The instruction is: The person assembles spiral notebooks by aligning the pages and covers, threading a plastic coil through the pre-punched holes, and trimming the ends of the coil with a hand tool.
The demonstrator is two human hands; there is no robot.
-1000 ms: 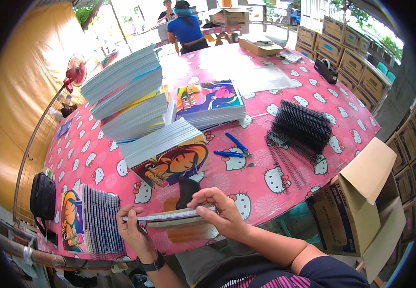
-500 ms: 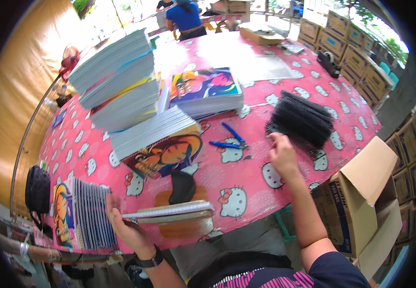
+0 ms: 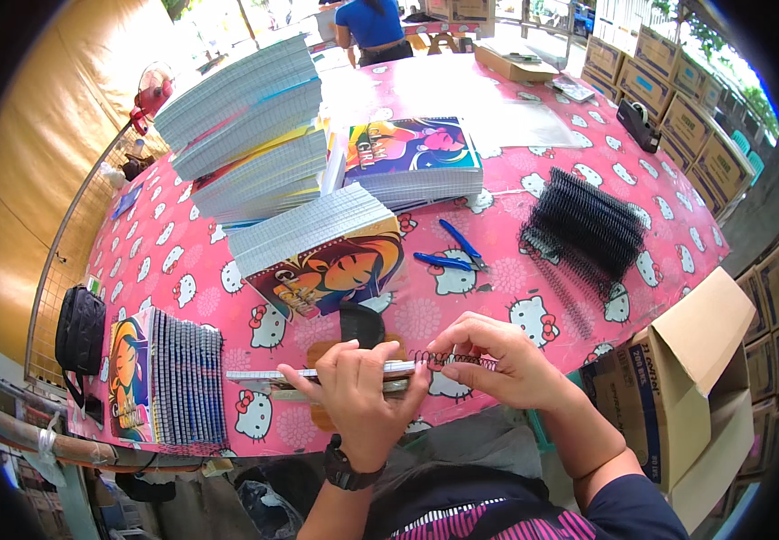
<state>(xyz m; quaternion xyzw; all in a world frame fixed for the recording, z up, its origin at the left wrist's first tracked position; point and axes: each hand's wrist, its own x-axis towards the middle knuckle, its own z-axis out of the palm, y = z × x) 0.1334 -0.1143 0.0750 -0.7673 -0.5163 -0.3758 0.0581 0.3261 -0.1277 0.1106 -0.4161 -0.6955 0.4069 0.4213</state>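
Observation:
A notebook (image 3: 264,377), seen nearly edge-on, is gripped by my left hand (image 3: 367,391) with thumb and fingers around it, close to the table's front edge. At the notebook's right end, my right hand (image 3: 502,360) pinches a thin black spiral binding coil (image 3: 434,358). The coil's tip meets the notebook's corner; whether it passes through the holes is too small to tell. Behind the hands lies a curved black piece (image 3: 361,324) over a brown wooden board (image 3: 321,416), mostly covered by the notebook and my left hand.
A pile of black coils (image 3: 587,229) lies right; blue-handled pliers (image 3: 457,252) sit mid-table. Spiral notebooks (image 3: 187,382) stand in a row at left. Tall paper stacks (image 3: 255,126) and illustrated covers (image 3: 416,148) fill the back left. An open carton (image 3: 677,396) stands at right.
My right hand has come from the coil pile to the notebook with a coil in its fingers. My left hand has moved right, from beside the standing notebooks, and now grips the notebook.

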